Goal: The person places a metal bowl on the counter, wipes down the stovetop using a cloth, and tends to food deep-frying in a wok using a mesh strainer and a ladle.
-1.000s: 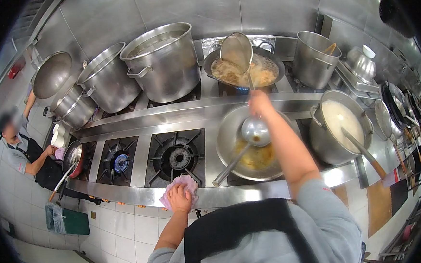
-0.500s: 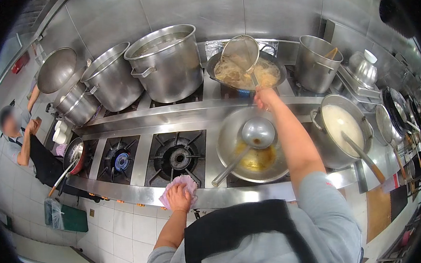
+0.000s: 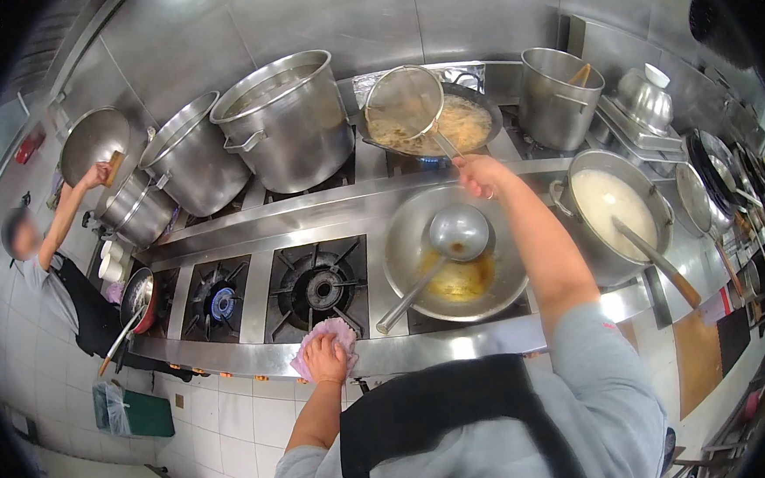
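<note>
The mesh strainer (image 3: 405, 103) is above the left part of the black wok (image 3: 495, 121) on the rear burner, its round basket tilted; we cannot tell whether it touches the wok's rim. Our right hand (image 3: 477, 177) grips its handle, fingers curled in and closed around the shaft near the end. Beside the basket we see pale, bubbling contents (image 3: 468, 125) in the black wok, and a bit of blue flame beneath.

Our left hand (image 3: 326, 359) lies on a pink cloth (image 3: 348, 336) at the stove's front edge, fingers bent over the fabric and close together; we cannot tell whether they pinch it.

Below our right forearm sits a silver wok (image 3: 508, 262) with yellowish liquid in its bottom. A ladle (image 3: 459, 231) rests in it, handle leaning over the rim toward us. Left of it is an unlit burner (image 3: 322, 289); to the right stands a pot (image 3: 610, 266) of whitish liquid. At the far left, a co-worker's raised hand (image 3: 94, 175) holds something brown.
</note>
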Motion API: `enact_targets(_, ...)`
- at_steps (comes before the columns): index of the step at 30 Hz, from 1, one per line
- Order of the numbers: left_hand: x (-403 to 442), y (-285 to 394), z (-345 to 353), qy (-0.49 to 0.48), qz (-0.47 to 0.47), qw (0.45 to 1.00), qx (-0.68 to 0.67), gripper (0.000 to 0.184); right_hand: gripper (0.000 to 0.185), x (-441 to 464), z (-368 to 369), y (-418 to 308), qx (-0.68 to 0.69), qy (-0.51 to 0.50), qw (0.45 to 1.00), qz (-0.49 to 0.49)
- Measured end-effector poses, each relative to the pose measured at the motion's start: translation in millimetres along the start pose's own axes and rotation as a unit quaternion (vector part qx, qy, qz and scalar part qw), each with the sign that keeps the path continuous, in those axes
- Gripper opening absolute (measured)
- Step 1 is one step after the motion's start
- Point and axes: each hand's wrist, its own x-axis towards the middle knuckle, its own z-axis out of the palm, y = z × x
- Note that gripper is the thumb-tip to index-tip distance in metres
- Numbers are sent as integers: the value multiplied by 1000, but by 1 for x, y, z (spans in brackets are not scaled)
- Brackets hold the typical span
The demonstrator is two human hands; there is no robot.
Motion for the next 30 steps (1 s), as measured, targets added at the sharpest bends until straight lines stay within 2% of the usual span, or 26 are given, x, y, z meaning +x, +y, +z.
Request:
enact_targets(1,0,-1,2,-1,5,1000,0,26,59,-7,-2,-2,-10,-12,1000,4)
enact_targets(4,-1,-1,4,-1,-5,1000,0,26,63,-23,-9,-1,-18,-29,999,3)
enact_targets(15,-2,-3,8,2,0,1000,13,28,68,-70,-38,0,-16,-89,996,26)
enact_targets(16,-2,-2,7,1,1,1000,13,28,58,-81,-36,-5,-9,-86,996,28)
enact_targets(17,1,-1,7,-25,-9,999,24,28,48,-86,-36,-7,-2,-84,996,31)
enact_targets(19,12,6,0,-49,-19,998,35,29,45,-81,-41,-2,29,-85,996,24)
enact_targets(21,36,22,-30,-230,-7,965,126,31,43,-79,-45,2,62,-88,994,20)
enact_targets(22,43,28,-38,-231,-8,964,127,31,40,-80,-47,4,91,-94,991,20)
enact_targets(24,58,40,-51,-259,-70,962,-48,33,38,-86,-50,3,118,-101,988,21)
enact_targets(25,66,51,-59,-258,-71,962,-48,33,36,-94,-49,4,141,-90,986,9)
enact_targets(26,71,66,-67,-324,-206,878,-287,36,34,-101,-48,6,165,-79,983,-3)
enact_targets(27,75,81,-75,-360,-322,717,-503,40,34,-105,-49,8,163,-80,983,-3)
enact_targets(28,78,96,-85,-358,-323,716,-504,40,35,-110,-51,11,182,-73,980,-29)
enact_targets(30,84,121,-98,-464,-317,472,-679,49,35,-119,-52,14,199,-66,976,-55)
